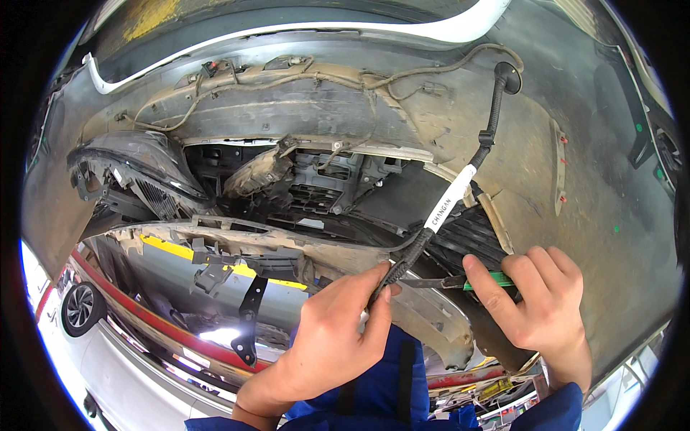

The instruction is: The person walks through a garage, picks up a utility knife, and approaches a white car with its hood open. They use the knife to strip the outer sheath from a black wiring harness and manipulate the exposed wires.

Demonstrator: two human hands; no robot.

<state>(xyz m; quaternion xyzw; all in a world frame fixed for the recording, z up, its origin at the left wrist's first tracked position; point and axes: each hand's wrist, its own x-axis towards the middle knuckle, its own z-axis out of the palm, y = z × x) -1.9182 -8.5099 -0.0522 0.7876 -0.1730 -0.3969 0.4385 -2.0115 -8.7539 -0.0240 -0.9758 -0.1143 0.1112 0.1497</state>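
My left hand (345, 323) pinches the lower end of a black wiring harness (409, 253) between thumb and fingers. The harness runs up through a white sleeve (452, 198) bearing the maker's name Changan, then corrugated conduit (497, 102), to a round black rubber grommet (508, 77). In my right hand (533, 301) is a green-handled tool (493, 280), apparently a utility knife. Its narrow dark blade (426, 283) points left and reaches the harness close to my left fingertips. Whether the edge touches the harness is hard to tell.
Dusty bumper covers (269, 110) surround me, one carrying a thin wiring loom (259, 86). A headlamp assembly (137, 161) lies at left. Below it are a black metal bracket (250, 318) and a red beam (183, 328). A light-coloured car (124, 366) stands beyond, at lower left.
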